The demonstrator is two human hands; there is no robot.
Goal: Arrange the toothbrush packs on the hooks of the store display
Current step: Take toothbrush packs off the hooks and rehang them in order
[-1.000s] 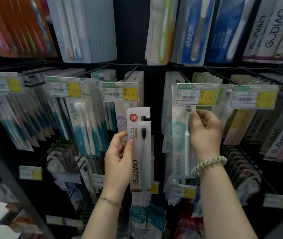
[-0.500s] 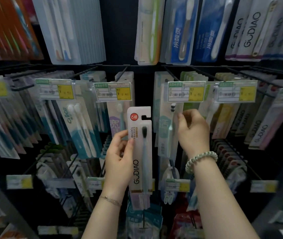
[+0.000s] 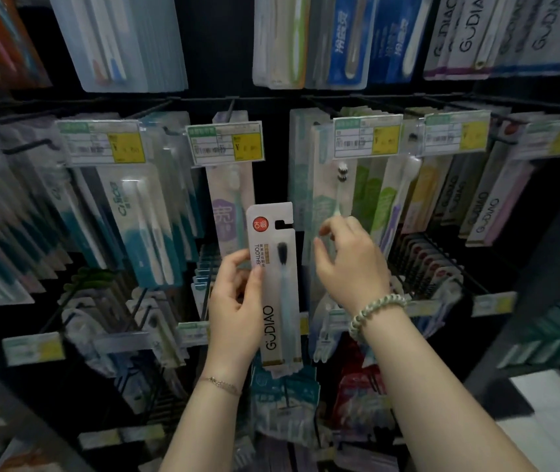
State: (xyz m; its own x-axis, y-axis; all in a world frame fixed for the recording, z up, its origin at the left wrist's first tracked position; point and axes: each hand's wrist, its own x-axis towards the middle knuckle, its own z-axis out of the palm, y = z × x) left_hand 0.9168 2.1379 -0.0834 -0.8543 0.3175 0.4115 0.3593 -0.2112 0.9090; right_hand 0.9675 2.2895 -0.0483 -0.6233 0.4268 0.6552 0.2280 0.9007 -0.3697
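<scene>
Dead centre of the display, the left hand (image 3: 234, 301) has the GUDIAO toothbrush pack (image 3: 277, 284) upright. Its thumb lies across the front and its fingers curl round the left edge, so it's a firm side grip. This pack is off the hooks, with its hang slot (image 3: 283, 224) free at the top.

Just beside it at 3 o'clock, the right hand (image 3: 350, 267) hangs in front of a teal pack (image 3: 326, 199) on its hook. The fingers are loosely curled and nothing is visibly clasped. Whether the fingertips brush that pack can't be told.

On progress, nearly every hook from 9 o'clock round to 3 o'clock carries packs, so most of the stocking looks done. One bare black hook (image 3: 30, 146) shows at 9 o'clock. The held pack looks like the piece left to place, and matching GUDIAO packs (image 3: 483, 212) hang out at 3 o'clock, a likely home.

As for writing, "GUDIAO" runs up the held card, with "TOOTHB" beside the bristles and the rest cut off by the thumb. There's also a red round badge (image 3: 260, 223) with characters too small to read. A purple-patched pack (image 3: 226, 216) at 12 o'clock shows one large Chinese character. The green-and-yellow price tags (image 3: 367, 136) carry barcodes, but their figures are blurred. More GUDIAO lettering (image 3: 469, 32) sits at 1 o'clock.
</scene>
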